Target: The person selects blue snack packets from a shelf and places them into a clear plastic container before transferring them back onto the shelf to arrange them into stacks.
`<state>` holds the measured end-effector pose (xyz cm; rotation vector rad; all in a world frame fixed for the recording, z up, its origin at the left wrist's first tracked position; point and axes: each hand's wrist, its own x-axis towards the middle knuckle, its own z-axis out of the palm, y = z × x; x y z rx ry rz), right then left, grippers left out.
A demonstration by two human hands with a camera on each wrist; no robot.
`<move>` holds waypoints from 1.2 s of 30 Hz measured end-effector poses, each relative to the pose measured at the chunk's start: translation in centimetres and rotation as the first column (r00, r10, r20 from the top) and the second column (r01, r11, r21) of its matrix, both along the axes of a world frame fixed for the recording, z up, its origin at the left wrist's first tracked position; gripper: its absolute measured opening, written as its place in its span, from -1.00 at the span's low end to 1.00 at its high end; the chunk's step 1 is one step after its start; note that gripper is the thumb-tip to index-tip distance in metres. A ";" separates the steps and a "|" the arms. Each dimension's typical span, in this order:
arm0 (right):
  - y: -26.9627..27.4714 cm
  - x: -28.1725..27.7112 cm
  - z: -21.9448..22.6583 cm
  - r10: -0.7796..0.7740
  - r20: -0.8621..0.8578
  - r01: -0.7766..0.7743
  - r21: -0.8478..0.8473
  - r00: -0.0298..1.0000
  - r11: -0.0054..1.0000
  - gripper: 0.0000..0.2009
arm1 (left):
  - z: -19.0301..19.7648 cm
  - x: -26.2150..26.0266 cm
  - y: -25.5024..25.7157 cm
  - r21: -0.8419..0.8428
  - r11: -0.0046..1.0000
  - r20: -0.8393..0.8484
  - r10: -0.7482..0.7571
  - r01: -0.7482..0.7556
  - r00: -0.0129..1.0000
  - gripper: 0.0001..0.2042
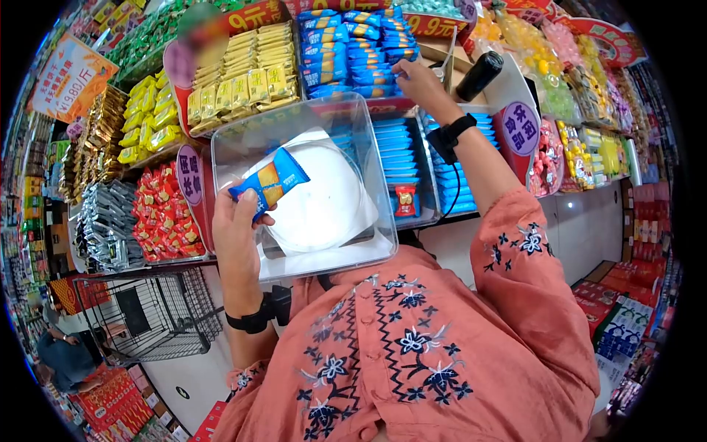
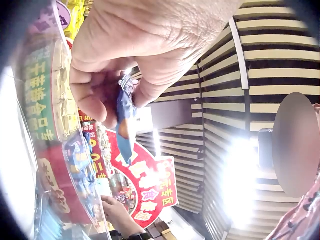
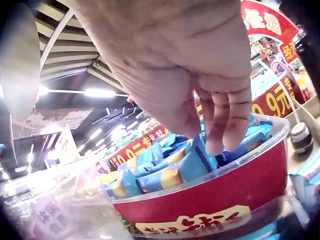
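My left hand (image 1: 239,221) pinches a blue snack packet (image 1: 278,180) with a biscuit picture, between thumb and fingers. The left wrist view shows that packet edge-on, hanging from the fingertips. Below it in the head view is a clear plastic bin (image 1: 379,214) with a white round surface at its bottom. My right hand (image 1: 427,87) reaches to the right side of a display bin (image 3: 215,187) heaped with matching blue packets (image 1: 324,51). In the right wrist view its fingers (image 3: 235,127) point down, loosely bent, with fingertips right at the packets; nothing shows between them.
Yellow packets (image 1: 258,88) fill the bin to the left, and red-wrapped sweets (image 1: 166,214) lie lower left. Rows of light-blue packets (image 1: 398,151) sit under the blue heap. A black cylinder (image 1: 480,76) stands right of my right hand. A shopping cart (image 1: 151,313) is at lower left.
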<state>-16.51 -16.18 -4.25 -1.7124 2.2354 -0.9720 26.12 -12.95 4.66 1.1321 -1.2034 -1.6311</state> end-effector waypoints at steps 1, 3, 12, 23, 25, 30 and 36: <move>-0.2 -0.2 -0.1 0.020 -0.008 -0.020 0.011 1.000 1.000 -0.78 | -0.2 0.1 0.0 -0.002 1.000 0.003 -0.002 0.002 1.000 -0.68; -0.5 -0.1 0.1 0.010 0.016 -0.011 0.040 1.000 0.999 -0.78 | -0.4 0.2 0.2 0.001 1.000 0.006 -0.006 0.006 1.000 -0.68; -1.2 -0.7 -0.9 0.065 -0.104 -0.069 -0.030 0.992 0.997 -0.82 | -0.8 -0.2 0.6 0.012 1.000 0.007 -0.005 0.004 1.000 -0.70; -1.1 -1.0 2.7 0.182 0.106 -0.162 -0.173 0.978 0.972 -0.92 | -0.8 -0.8 0.6 0.001 1.000 -0.007 -0.030 0.030 1.000 -0.74; -0.3 -0.6 5.2 0.192 0.369 -0.135 -0.175 0.909 0.975 -0.89 | -0.7 -1.1 0.6 0.024 1.000 -0.008 -0.009 0.009 1.000 -0.73; 4.1 5.8 10.7 0.203 0.911 -0.294 -0.096 0.359 0.951 -0.86 | -1.0 -1.7 0.3 0.058 0.996 -0.004 -0.063 0.063 0.998 -0.71; 5.4 10.4 9.7 0.255 0.955 -0.480 -0.156 0.149 0.863 -0.87 | 0.1 -2.1 0.0 0.057 0.987 0.049 -0.150 0.147 0.987 -0.66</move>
